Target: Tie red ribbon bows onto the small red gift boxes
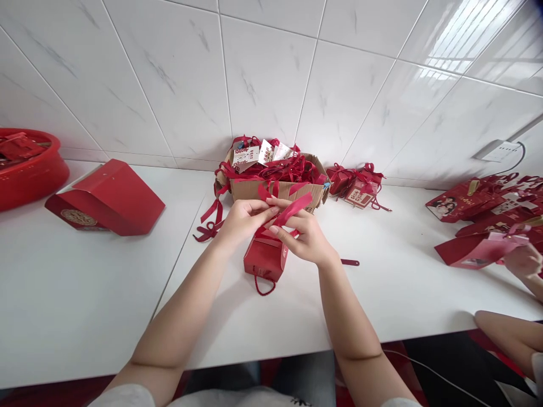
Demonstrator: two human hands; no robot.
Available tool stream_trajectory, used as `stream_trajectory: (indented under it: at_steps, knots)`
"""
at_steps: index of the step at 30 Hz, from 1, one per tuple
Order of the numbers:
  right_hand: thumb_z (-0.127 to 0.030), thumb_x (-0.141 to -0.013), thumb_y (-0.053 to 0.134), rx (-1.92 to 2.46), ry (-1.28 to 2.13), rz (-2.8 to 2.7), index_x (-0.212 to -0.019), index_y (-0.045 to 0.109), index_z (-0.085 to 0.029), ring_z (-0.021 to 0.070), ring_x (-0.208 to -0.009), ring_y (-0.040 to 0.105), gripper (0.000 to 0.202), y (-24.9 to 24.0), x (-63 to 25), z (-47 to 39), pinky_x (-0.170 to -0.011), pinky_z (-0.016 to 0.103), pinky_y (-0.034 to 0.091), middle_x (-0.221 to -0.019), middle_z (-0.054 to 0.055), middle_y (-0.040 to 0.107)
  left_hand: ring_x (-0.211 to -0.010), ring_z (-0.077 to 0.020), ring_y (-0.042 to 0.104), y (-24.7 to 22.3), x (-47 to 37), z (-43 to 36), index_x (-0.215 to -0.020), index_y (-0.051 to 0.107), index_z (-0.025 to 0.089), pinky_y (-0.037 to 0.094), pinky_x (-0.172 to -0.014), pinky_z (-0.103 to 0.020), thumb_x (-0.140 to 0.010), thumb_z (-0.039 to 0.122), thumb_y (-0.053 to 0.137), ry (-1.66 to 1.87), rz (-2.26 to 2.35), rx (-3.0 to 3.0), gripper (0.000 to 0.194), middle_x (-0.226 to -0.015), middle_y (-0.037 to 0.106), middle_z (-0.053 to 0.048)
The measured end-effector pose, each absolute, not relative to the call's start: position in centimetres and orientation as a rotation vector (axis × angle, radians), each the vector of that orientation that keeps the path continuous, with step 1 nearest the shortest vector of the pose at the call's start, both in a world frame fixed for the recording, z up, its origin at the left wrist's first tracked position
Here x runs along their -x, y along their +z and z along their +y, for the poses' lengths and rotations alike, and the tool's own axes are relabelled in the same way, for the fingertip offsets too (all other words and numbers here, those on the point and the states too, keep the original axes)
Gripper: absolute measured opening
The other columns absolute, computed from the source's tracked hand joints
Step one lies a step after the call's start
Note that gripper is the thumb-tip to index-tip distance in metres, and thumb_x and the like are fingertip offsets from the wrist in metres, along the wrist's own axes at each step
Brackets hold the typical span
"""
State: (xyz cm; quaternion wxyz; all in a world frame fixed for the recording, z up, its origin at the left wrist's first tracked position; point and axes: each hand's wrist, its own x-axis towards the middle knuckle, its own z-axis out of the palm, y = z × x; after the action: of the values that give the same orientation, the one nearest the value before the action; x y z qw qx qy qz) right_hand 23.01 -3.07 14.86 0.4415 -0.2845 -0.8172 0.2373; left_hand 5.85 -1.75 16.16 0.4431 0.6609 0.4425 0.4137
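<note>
A small red gift box [265,260] with a twisted cord loop at its near side lies on the white table in front of me. Just above its far end, both my hands grip a red ribbon [297,207]. My left hand [246,221] pinches it between thumb and fingers. From the other side, my right hand [306,236] has its fingers closed around the ribbon, and one end sticks out over the knuckles. Whether the ribbon is knotted is hidden by my fingers. Directly behind my hands stands a cardboard box [250,189] heaped with red ribbons and white printed tags.
At left are a larger red box [123,195] and a red basin [55,164]. Small red boxes [360,189] stand right of the carton. A dark red strip [350,262] lies by my right wrist. Far right, a co-worker's hand [524,261] is at several red boxes [466,203].
</note>
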Motion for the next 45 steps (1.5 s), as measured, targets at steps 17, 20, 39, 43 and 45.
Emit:
stream_trajectory:
  at_steps: [17,20,39,43,45]
  knots:
    - [-0.046,-0.082,0.062,1.200,1.150,-2.345,-0.053,0.061,-0.020,0.0112,-0.050,0.047,0.039,15.8,-28.7,-3.3,-0.052,0.026,0.038,-0.048,-0.002,0.054,-0.074,-0.0209,0.072,14.3,-2.8,0.7,-0.085,0.050,0.023,0.055,-0.057,-0.026,-0.084,0.044,0.054,0.663,1.438,-1.523,0.022,-0.083,0.072,-0.003]
    - [-0.048,-0.078,0.064,1.326,1.173,-2.346,-0.047,0.052,-0.019,0.0081,-0.044,0.036,0.045,15.6,-29.0,-3.0,-0.046,0.025,0.031,-0.042,-0.005,0.045,-0.074,-0.0213,0.072,13.8,-2.1,1.3,-0.085,0.049,0.022,0.056,-0.058,-0.026,-0.083,0.045,0.055,0.584,1.462,-1.516,0.023,-0.083,0.073,-0.004]
    - [-0.036,-0.073,0.071,1.570,1.579,-2.086,-0.071,0.077,-0.018,0.0235,-0.085,0.071,0.019,14.9,-32.4,-2.0,-0.077,0.033,0.052,-0.083,0.008,0.077,-0.078,-0.0254,0.070,12.1,-0.7,2.9,-0.070,0.055,0.019,0.059,-0.056,-0.029,-0.069,0.039,0.068,0.330,1.550,-1.506,0.024,-0.079,0.070,-0.009]
    - [-0.041,-0.073,0.070,1.583,1.637,-2.073,-0.073,0.076,-0.018,0.0234,-0.089,0.071,0.024,14.6,-33.2,-1.8,-0.083,0.034,0.052,-0.085,0.007,0.077,-0.073,-0.0225,0.071,11.7,-0.5,3.2,-0.073,0.054,0.018,0.059,-0.059,-0.027,-0.073,0.035,0.064,0.208,1.568,-1.539,0.020,-0.082,0.070,-0.008]
    - [-0.043,-0.073,0.070,1.568,1.660,-2.059,-0.070,0.074,-0.018,0.0230,-0.089,0.071,0.025,14.4,-33.5,-1.7,-0.085,0.033,0.051,-0.084,0.006,0.077,-0.071,-0.0214,0.071,11.6,-0.4,3.4,-0.073,0.053,0.018,0.058,-0.059,-0.027,-0.074,0.033,0.063,0.170,1.576,-1.557,0.018,-0.083,0.070,-0.008]
